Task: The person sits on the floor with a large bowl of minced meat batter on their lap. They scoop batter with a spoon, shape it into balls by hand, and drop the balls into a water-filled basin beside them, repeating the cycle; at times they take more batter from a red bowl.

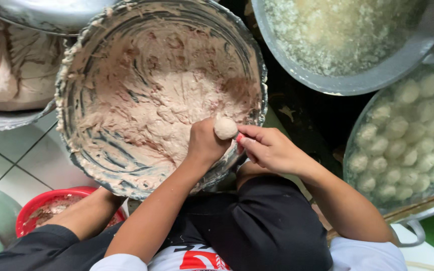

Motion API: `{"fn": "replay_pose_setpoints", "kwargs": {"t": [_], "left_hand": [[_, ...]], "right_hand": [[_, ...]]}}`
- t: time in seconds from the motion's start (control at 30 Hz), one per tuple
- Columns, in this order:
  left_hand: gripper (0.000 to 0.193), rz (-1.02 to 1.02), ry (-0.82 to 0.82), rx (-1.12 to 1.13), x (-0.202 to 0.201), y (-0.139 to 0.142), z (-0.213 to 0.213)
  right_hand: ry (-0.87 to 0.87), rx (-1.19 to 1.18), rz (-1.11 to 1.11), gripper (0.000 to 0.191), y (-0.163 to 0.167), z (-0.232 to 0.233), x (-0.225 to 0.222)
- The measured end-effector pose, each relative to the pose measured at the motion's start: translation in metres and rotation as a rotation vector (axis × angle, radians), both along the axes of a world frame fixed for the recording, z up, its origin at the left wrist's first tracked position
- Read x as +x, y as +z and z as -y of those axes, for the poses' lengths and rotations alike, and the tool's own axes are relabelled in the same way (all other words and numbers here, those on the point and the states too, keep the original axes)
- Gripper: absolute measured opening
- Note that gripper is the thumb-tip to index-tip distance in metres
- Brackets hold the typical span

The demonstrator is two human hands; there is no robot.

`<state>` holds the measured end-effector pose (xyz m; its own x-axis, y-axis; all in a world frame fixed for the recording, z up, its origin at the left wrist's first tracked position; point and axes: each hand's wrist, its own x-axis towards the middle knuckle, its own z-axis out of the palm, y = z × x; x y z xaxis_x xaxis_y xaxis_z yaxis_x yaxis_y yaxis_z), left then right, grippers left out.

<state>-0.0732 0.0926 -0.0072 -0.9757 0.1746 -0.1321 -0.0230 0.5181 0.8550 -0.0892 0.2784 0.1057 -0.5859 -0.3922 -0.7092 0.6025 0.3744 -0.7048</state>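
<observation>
Red basin [51, 200], pot of water [327, 80]

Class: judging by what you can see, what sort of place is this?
Probably a food-preparation area making meatballs in bulk: a big basin of meat paste, a pot of pale balls in water, and the left hand squeezing out a ball.

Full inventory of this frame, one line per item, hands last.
mixing basin: 1, metal, centre, smeared with pinkish paste
paste ball: 1, beige, squeezed out atop left fist
spoon: 1, red tip showing, in right fingers
pot of pale balls: 1, metal, right
bowl of whitish mash: 1, grey, top right
red bowl: 1, lower left
tiled floor: white, left
left hand: fist over basin
right hand: beside ball
</observation>
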Motion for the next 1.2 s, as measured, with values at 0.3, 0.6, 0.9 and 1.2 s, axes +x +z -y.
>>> {"fn": "replay_pose_setpoints", "kwargs": {"t": [0.3,0.6,0.9,1.2], "left_hand": [[0.050,0.150,-0.008,-0.181,0.014,-0.053,0.034],[0.042,-0.370,-0.371,-0.253,-0.038,-0.058,0.029],[0.027,0.181,0.104,0.101,-0.017,-0.041,0.008],[0.038,-0.040,0.150,0.277,-0.020,0.010,0.006]], "right_hand": [[-0.168,0.499,-0.705,0.033,-0.010,-0.075,-0.075],[0.034,1.049,-0.979,0.054,-0.046,-0.137,-0.099],[-0.356,0.626,-0.924,0.023,-0.007,-0.090,-0.053],[-0.016,0.224,-0.420,0.044,0.003,-0.005,-0.013]]}}
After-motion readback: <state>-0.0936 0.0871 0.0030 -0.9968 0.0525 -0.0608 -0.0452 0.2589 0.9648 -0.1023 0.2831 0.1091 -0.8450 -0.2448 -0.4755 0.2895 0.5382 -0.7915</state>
